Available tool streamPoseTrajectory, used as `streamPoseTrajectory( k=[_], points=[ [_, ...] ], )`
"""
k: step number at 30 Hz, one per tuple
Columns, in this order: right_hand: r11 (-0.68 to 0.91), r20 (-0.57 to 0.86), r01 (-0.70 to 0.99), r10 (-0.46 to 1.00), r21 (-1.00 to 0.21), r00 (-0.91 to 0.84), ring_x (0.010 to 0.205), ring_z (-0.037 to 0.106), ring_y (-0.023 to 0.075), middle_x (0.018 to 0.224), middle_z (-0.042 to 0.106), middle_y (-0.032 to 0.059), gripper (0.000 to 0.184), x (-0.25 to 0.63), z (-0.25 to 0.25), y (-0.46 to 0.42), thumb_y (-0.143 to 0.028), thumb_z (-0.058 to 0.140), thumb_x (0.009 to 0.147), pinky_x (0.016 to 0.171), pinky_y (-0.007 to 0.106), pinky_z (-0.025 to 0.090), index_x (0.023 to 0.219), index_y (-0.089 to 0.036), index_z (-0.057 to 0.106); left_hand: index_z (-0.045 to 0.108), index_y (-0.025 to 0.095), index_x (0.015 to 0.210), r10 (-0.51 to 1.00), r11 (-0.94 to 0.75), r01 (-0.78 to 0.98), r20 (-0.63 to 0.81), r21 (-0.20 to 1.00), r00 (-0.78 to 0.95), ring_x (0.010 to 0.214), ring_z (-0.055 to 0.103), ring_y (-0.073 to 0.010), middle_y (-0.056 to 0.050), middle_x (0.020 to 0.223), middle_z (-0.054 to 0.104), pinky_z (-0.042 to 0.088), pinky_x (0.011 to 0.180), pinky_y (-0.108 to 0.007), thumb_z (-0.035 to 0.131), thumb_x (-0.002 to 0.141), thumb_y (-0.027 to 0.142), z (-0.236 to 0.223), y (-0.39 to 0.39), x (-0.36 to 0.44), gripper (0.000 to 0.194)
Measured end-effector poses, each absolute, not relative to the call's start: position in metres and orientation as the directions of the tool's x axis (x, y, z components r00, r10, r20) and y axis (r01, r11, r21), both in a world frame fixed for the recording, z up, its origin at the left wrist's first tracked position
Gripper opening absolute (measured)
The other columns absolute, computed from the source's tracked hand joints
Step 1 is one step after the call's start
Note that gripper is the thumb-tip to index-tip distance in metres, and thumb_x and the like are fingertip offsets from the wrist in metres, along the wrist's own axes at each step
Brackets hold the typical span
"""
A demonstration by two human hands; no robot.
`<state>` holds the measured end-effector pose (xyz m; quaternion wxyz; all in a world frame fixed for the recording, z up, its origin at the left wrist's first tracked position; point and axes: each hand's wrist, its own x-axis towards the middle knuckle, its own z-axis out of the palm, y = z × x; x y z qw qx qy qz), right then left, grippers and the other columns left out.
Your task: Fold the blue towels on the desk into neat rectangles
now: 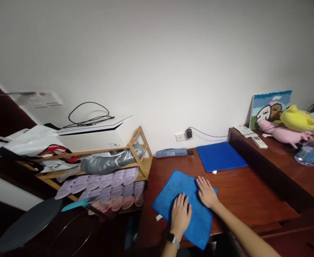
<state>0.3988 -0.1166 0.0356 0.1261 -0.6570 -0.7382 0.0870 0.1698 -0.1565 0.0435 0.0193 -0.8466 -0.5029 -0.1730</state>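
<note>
A bright blue cloth lies spread at an angle on the reddish-brown wooden desk, one corner hanging past the front edge. My left hand, with a watch on its wrist, rests flat on the cloth's lower middle, fingers stretched forward. On the cloth's right side lies my right hand, also flat with its fingers extended. Neither hand grips anything. A white tag sticks out from the cloth's left edge. Farther back on the desk, a second, darker blue cloth lies folded into a neat rectangle.
A grey-blue pencil case lies against the wall beside a plugged-in black charger. On the right, a raised surface holds a remote, plush toys and a water bottle. A wooden rack with slippers stands left.
</note>
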Motion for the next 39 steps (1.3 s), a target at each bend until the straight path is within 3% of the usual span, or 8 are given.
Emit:
streamPoseTrajectory(
  k=[2, 4, 8, 13, 18, 28, 34, 39],
  points=[
    [-0.137, 0.083, 0.945, 0.982, -0.297, 0.169, 0.161, 0.016, 0.0291, 0.172, 0.020, 0.0122, 0.069, 0.383, 0.009, -0.134, -0.046, 0.024, 0.106, 0.131, 0.052, 0.013, 0.165, -0.009, 0.027, 0.051, 0.029, 0.155, 0.828, -0.539, 0.832, 0.263, 0.133, 0.495, 0.150, 0.044, -0.0293, -0.006, 0.163, 0.048, 0.038, 0.122, -0.053, 0.041, 0.106, 0.039, 0.041, -0.128, 0.161, 0.050],
    [-0.244, 0.065, 0.925, 0.960, -0.292, 0.274, 0.160, 0.016, 0.0307, 0.171, 0.023, 0.0145, 0.076, 0.378, -0.015, -0.148, -0.053, 0.021, 0.106, 0.131, 0.052, 0.013, 0.164, -0.006, 0.028, 0.043, 0.034, 0.159, 0.854, -0.509, 0.851, 0.204, 0.130, 0.479, 0.153, 0.039, -0.0304, -0.005, 0.167, 0.042, 0.035, 0.123, -0.056, 0.040, 0.107, 0.044, 0.031, -0.113, 0.155, 0.053],
    [-0.099, 0.074, 0.953, 0.989, -0.286, 0.125, 0.161, 0.015, 0.0274, 0.172, 0.022, 0.0116, 0.077, 0.399, -0.020, -0.140, -0.057, 0.020, 0.105, 0.131, 0.050, 0.011, 0.165, -0.009, 0.025, 0.040, 0.033, 0.160, 0.931, -0.328, 0.939, 0.202, 0.103, 0.303, 0.155, 0.035, -0.0341, -0.007, 0.168, 0.039, 0.032, 0.123, -0.059, 0.039, 0.106, 0.045, 0.007, -0.136, 0.158, 0.056],
    [0.202, -0.001, 0.937, 0.977, -0.284, -0.211, 0.161, 0.012, 0.0223, 0.173, 0.019, 0.0060, 0.070, 0.433, 0.017, -0.100, -0.052, 0.027, 0.105, 0.131, 0.045, 0.010, 0.166, -0.017, 0.025, 0.050, 0.029, 0.156, 0.953, -0.231, 0.969, 0.222, 0.088, 0.207, 0.145, 0.048, -0.0382, -0.012, 0.160, 0.050, 0.040, 0.117, -0.058, 0.041, 0.104, 0.054, 0.000, -0.181, 0.167, 0.058],
    [-0.055, -0.050, 0.950, 0.998, -0.307, 0.042, 0.161, 0.011, 0.0206, 0.174, 0.015, 0.0069, 0.067, 0.429, 0.014, -0.103, -0.043, 0.013, 0.107, 0.130, 0.044, 0.012, 0.167, -0.013, 0.016, 0.041, 0.032, 0.160, 0.907, -0.377, 0.920, 0.243, 0.105, 0.344, 0.154, 0.037, -0.0315, -0.005, 0.167, 0.042, 0.030, 0.125, -0.056, 0.036, 0.107, 0.048, 0.021, -0.162, 0.158, 0.055],
    [-0.220, -0.110, 0.951, 0.974, -0.216, 0.200, 0.161, 0.012, 0.0230, 0.174, 0.016, 0.0055, 0.067, 0.414, 0.021, -0.114, -0.035, 0.019, 0.104, 0.131, 0.048, 0.005, 0.167, -0.011, 0.017, 0.032, 0.036, 0.163, 0.906, -0.416, 0.899, 0.140, 0.135, 0.399, 0.158, 0.029, -0.0300, -0.002, 0.171, 0.030, 0.026, 0.127, -0.058, 0.034, 0.108, 0.050, 0.021, -0.135, 0.155, 0.057],
    [-0.167, -0.064, 0.947, 0.986, -0.275, 0.155, 0.161, 0.012, 0.0220, 0.174, 0.015, 0.0055, 0.070, 0.413, 0.021, -0.105, -0.043, 0.017, 0.105, 0.131, 0.046, 0.008, 0.166, -0.010, 0.017, 0.033, 0.037, 0.163, 0.902, -0.425, 0.896, 0.145, 0.127, 0.407, 0.157, 0.031, -0.0302, -0.001, 0.171, 0.033, 0.028, 0.126, -0.058, 0.035, 0.108, 0.048, 0.021, -0.129, 0.153, 0.056],
    [-0.173, -0.041, 0.944, 0.985, -0.281, 0.168, 0.161, 0.012, 0.0233, 0.173, 0.016, 0.0060, 0.070, 0.415, 0.012, -0.101, -0.044, 0.018, 0.105, 0.131, 0.048, 0.008, 0.167, -0.011, 0.018, 0.039, 0.028, 0.161, 0.882, -0.447, 0.885, 0.229, 0.131, 0.412, 0.156, 0.033, -0.0279, -0.006, 0.168, 0.039, 0.028, 0.127, -0.054, 0.032, 0.108, 0.034, 0.023, -0.111, 0.199, 0.054]
  ],
)
